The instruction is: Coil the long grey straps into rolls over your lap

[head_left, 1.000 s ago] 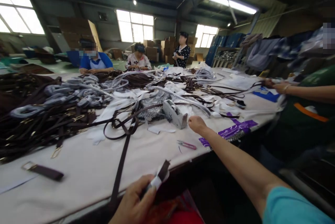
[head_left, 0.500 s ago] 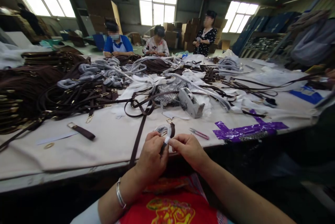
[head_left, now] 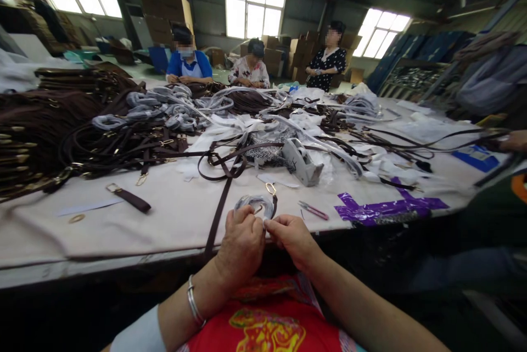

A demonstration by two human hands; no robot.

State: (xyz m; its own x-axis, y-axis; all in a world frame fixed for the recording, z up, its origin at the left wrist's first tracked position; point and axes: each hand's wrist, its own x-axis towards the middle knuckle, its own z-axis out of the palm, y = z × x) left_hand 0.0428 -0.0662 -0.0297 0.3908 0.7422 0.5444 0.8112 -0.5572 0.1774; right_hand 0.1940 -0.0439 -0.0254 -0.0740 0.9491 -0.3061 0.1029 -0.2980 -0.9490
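A coiled strap [head_left: 252, 200] in greyish clear wrapping is held at the table's front edge. My left hand [head_left: 242, 239] is closed round its near side. A brown end with a gold clasp [head_left: 270, 188] sticks out beyond the coil. My right hand [head_left: 294, 236] pinches the coil's right side, thumb against forefinger; what lies between those fingertips is mostly hidden. Just right of the coil lie thread snips [head_left: 313, 210] with a pinkish handle. A long brown strap [head_left: 220, 212] runs down over the table edge to the left of my hands.
A grey tape dispenser [head_left: 302, 162] stands beyond my hands. Purple tape [head_left: 387, 206] covers part of the edge at right. Brown straps [head_left: 111, 143] are heaped at left, with grey wrapped coils [head_left: 164, 105] behind. A short buckled strap [head_left: 130, 198] lies nearer. Several people work across the table.
The coil has turned in my hands, showing more of its ring, and its clasp now points further forward. The white piece seen at my right fingertips is now mostly hidden.
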